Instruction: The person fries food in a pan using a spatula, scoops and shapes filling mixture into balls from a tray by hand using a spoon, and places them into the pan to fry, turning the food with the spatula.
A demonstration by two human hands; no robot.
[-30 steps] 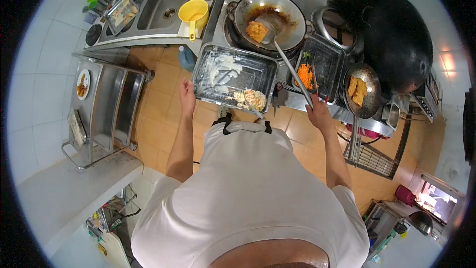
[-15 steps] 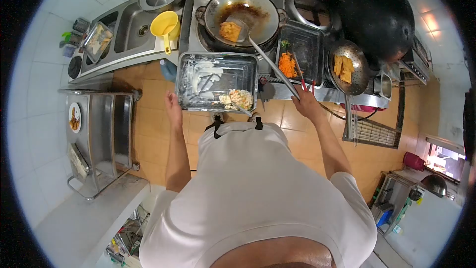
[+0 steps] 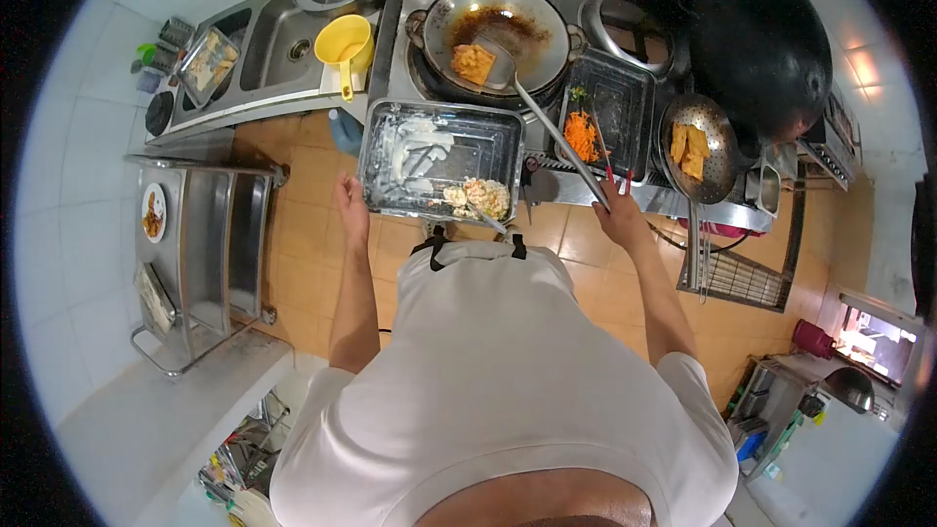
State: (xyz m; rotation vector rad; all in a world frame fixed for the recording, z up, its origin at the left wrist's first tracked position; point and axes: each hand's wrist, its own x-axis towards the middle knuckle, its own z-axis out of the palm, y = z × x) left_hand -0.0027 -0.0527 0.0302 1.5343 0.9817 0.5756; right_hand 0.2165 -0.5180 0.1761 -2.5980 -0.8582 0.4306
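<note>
My right hand is closed around the long handle of a metal wok turner. The turner's blade rests in a two-handled wok, under or against a folded golden fried piece. Brown oil residue coats the wok's inside. My left hand hangs just off the left corner of a clear tray, fingers loosely extended, holding nothing. White creamy smears cover the tray's left side; a chunky creamy mixture with a utensil in it lies at its lower right.
Right of the wok, a second tray holds shredded carrot and red-handled tongs. A perforated strainer carries more fried pieces. A large black wok leans behind. Leftward are a yellow dipper, a sink and a steel cart.
The view has shifted slightly, so the counter items appear farther right. My right hand still grips the turner, and the fried piece stays in the wok.
</note>
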